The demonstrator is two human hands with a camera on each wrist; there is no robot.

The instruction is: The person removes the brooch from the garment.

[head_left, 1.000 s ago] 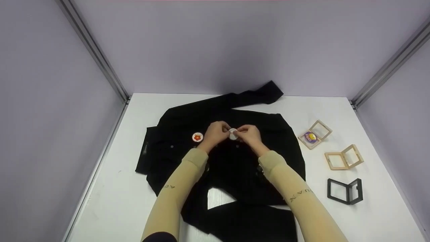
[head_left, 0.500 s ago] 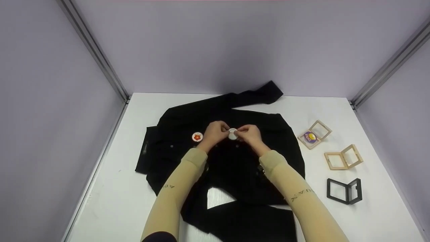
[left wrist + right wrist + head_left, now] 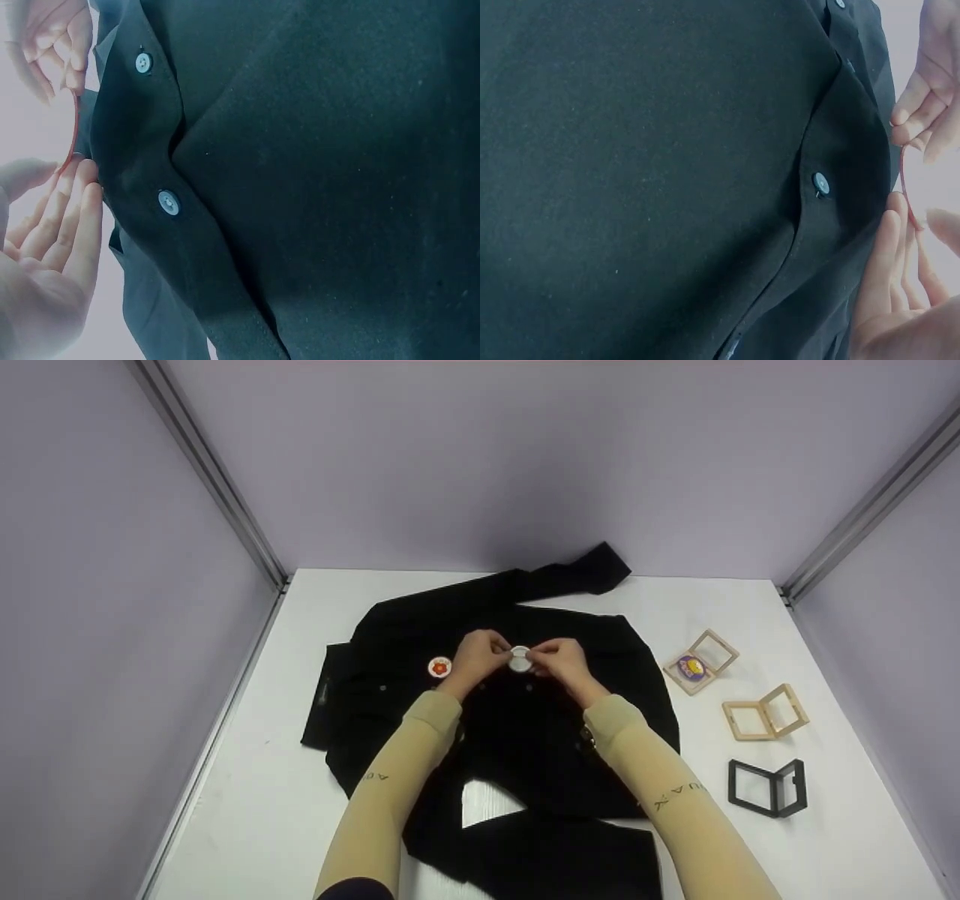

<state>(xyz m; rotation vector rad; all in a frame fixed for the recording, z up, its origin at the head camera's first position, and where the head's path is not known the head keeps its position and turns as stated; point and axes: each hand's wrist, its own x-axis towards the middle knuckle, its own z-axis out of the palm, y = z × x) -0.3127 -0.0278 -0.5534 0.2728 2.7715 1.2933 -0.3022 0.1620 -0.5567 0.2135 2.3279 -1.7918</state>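
Note:
A round pin badge (image 3: pixel 520 659) is held up above the black shirt (image 3: pixel 555 765), its pale back facing the head camera. My left hand (image 3: pixel 480 658) pinches its left edge between thumb and fingers. On the opposite edge, my right hand (image 3: pixel 564 664) pinches it the same way. The wrist views catch the badge edge-on, with a red rim (image 3: pixel 76 127) and glare over its back. A second badge (image 3: pixel 440 667), white with a red flower, lies on the shirt left of my left hand.
Right of the shirt stand several hinged frames: a wooden one (image 3: pixel 684 678) with a purple and yellow badge (image 3: pixel 691 667), another wooden one (image 3: pixel 744 736), and a black one (image 3: pixel 752 810). Under them is a white table (image 3: pixel 240 802), with grey walls around it.
The fingers of my right hand have drawn slightly to the right, so more of the badge's pale back shows. My left hand stays nearly in place.

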